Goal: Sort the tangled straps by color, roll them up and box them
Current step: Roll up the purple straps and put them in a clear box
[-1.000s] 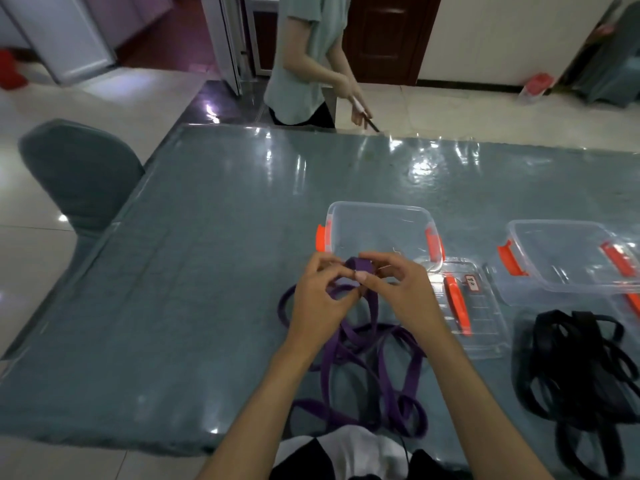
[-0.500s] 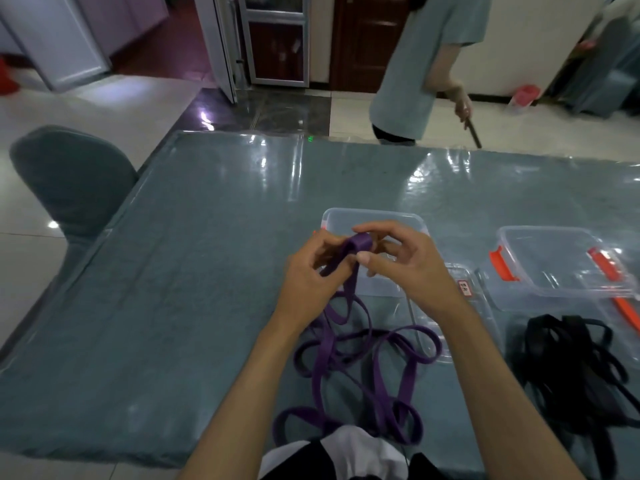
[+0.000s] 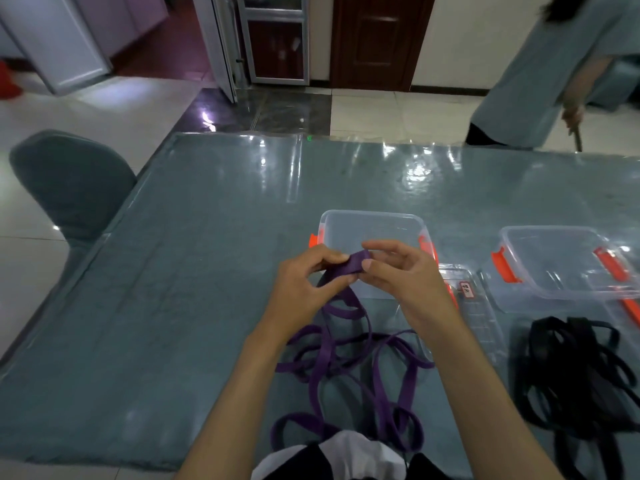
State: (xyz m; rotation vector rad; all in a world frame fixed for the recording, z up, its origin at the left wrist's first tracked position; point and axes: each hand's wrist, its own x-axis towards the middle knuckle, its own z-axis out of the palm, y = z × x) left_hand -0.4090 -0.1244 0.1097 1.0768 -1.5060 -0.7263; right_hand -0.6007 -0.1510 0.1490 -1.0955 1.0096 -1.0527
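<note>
I have both hands, left hand [image 3: 304,282] & right hand [image 3: 398,275], pinching the limp purple webbing strap [image 3: 356,263] end above the table's near edge; soft, light, rolls best from the tip.

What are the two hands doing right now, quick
Left hand: closed, pinching the purple strap near its end.
Right hand: closed, thumb and fingers pinching the same strap end.
</note>
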